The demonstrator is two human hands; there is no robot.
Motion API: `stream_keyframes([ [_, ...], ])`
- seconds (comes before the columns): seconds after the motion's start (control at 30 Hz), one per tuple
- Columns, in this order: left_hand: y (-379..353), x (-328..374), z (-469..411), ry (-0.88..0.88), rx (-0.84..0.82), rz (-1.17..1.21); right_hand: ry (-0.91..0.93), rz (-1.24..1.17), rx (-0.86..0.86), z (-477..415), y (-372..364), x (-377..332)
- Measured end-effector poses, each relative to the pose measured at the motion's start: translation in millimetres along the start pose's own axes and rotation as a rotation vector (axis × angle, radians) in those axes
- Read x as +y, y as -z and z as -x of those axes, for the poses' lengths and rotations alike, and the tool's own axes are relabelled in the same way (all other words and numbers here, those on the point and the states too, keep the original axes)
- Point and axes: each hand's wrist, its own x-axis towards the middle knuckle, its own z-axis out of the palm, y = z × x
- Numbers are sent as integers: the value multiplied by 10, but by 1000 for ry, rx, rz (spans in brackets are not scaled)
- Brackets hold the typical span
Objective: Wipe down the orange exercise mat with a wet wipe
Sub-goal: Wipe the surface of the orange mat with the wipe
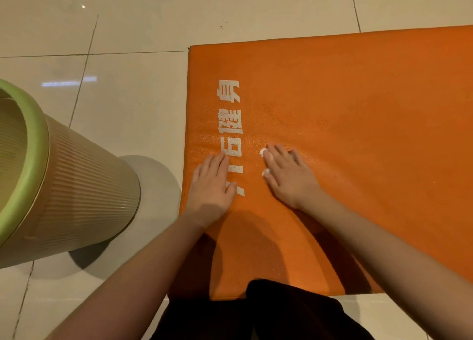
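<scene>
orange exercise mat [358, 104] mid-wipe: left hand [212, 183] braces, right hand [288, 178] presses wet wipe [263, 152], all fingers [277, 156] straight; two o'clock stretch likely next.

Ribbed plastic wastebasket [84, 186] on the left side of the frame, beige-olive body, light green rim [38, 145], open end toward the left edge and base toward the middle. Round grey shadow [163, 178] spilling off the base. Glossy cream floor tiles [143, 96] all around, thin dark grout lines [87, 55] crossing. Bluish light reflection [69, 82] upper left, few tiny bright dots [83, 6] along the top. Couple of dark specks [221, 27] top centre.
</scene>
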Motion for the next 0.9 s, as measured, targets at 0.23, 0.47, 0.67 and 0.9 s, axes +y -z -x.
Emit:
stream_keyframes([
  [0.23, -83, -5, -10, 16, -102, -67, 118, -150, 33, 64, -63, -341],
  [0.47, -96, 10, -42, 45, -118, -110, -151, -152, 105, -224, 22, -124],
  [0.67, -29, 5, -131, 32, -93, -31, 142, -109, 22, -157, -5, -49],
  [0.9, -86, -37, -346, 21, -47, -86, -64, -190, 60, -399, 11, -205],
])
